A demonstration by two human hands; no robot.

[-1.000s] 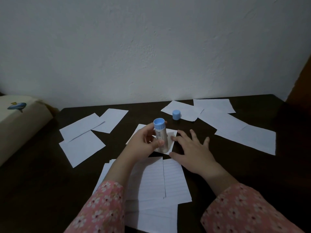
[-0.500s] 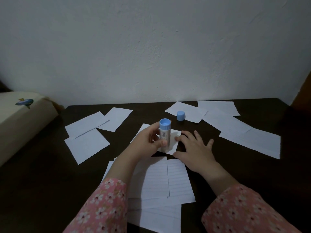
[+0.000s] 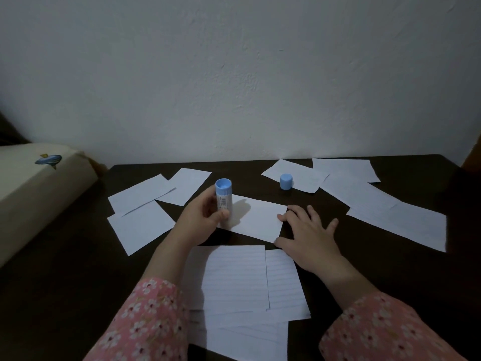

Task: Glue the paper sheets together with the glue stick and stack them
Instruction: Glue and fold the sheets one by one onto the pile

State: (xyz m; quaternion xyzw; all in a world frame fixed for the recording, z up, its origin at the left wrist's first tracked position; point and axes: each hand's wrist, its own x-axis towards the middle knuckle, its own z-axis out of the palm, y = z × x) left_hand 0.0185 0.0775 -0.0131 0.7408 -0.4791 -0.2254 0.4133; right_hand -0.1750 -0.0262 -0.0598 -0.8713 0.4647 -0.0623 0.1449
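Gripping the glue stick [image 3: 224, 199] in my left hand [image 3: 201, 220], I have fingers and thumb curled round its barrel, blue twist end up, glue end down on the left part of the blank sheet [image 3: 256, 221] in the middle of the dark table [image 3: 65, 282]. My right hand [image 3: 309, 237] lies flat and spread, fingertips pressing that sheet's right edge, holding nothing.

I judge the sheet light and floppy, likely to slide or crease under the stick's drag, so it needs pinning close to where I rub, with short strokes towards the free edge. The plastic barrel is stiff and smooth; mid-barrel is the sure place to hold it. Fresh glue will be tacky, so I should lift the sheet by a dry corner.

Nearer me than that sheet is the loose stack of lined sheets [image 3: 242, 285], slightly fanned, where it probably goes next. Beyond the sheet to the right, the blue cap [image 3: 286, 181] stands on another paper [image 3: 302, 175], with more blank sheets [image 3: 390, 212] spread further right. 3 overlapping sheets [image 3: 145, 207] lie to its left, and a cream cushion [image 3: 33, 194] sits off the table's left edge. Nothing blocks the way to the stack except my own forearms.
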